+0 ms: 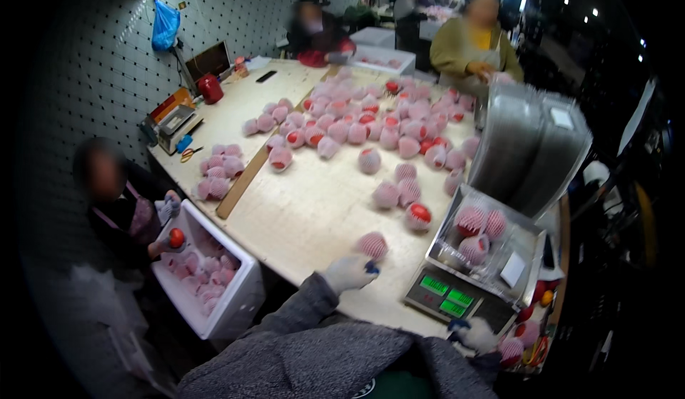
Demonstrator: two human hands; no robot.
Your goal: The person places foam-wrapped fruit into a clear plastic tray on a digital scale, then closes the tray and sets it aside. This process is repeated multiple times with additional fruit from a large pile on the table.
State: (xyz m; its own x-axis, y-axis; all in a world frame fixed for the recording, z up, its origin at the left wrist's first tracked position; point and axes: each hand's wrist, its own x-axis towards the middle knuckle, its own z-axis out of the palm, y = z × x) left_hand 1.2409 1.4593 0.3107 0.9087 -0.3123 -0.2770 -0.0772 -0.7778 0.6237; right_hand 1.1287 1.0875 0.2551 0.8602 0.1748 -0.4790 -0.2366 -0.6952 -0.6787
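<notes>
My left hand [347, 274], in a pale glove with dark blue fingertips, is over the near edge of the table. Just beyond its fingers lies a red fruit in a pink foam net [372, 245]; blur hides whether they touch. A digital scale [455, 294] with lit green displays stands to the right. On its metal pan, a clear plastic clamshell box [512, 269] holds several netted fruits [472, 221]. My right hand [475, 335], gloved alike, is at the scale's front edge, its fingers partly hidden.
Many netted fruits [364, 115] cover the far table [299, 201]. Stacked clear plastic boxes [514, 142] rise behind the scale. A wooden strip [251, 179] crosses the table. At left, a person holds a bare red fruit [176, 237] over a white foam box [249, 286]. Other people stand beyond.
</notes>
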